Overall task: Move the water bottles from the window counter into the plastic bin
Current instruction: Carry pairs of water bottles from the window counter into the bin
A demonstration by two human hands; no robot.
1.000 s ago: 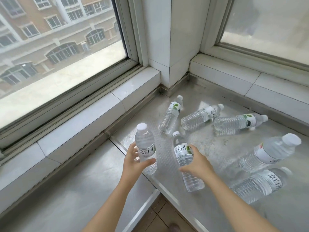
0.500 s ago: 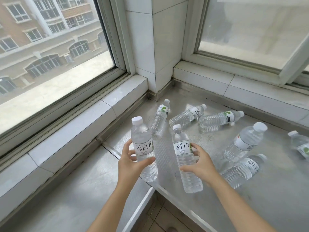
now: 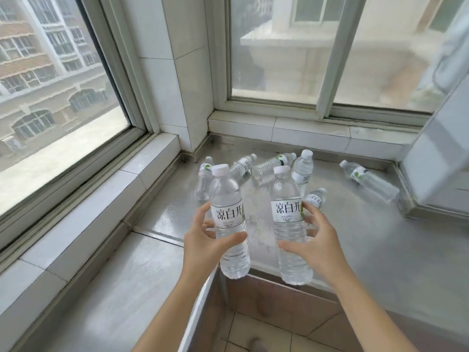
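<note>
1. The left hand (image 3: 203, 240) grips an upright water bottle, the left bottle (image 3: 229, 219): its thumb crosses the front below the white label and its fingers (image 3: 206, 224) curl round the left side.
2. The right hand (image 3: 314, 240) holds a second upright bottle, the right bottle (image 3: 289, 224), with its thumb low on the front and its fingers wrapped behind the label's right edge.
3. Both held bottles are raised clear of the steel counter (image 3: 368, 250), their bases hanging over its near edge, caps up and labels facing the camera.
4. On the far part of the counter, near the tiled corner pillar (image 3: 187, 72), six more bottles remain.
5. Three lie on their sides in a loose cluster (image 3: 243, 165) just behind the held pair.
6. One bottle (image 3: 303, 168) shows cap-up behind the right bottle; another (image 3: 316, 198) peeks out beside the right hand.
7. One bottle (image 3: 368, 180) lies well apart at far right, near a white block.
8. The bin does not appear in this view.
</note>
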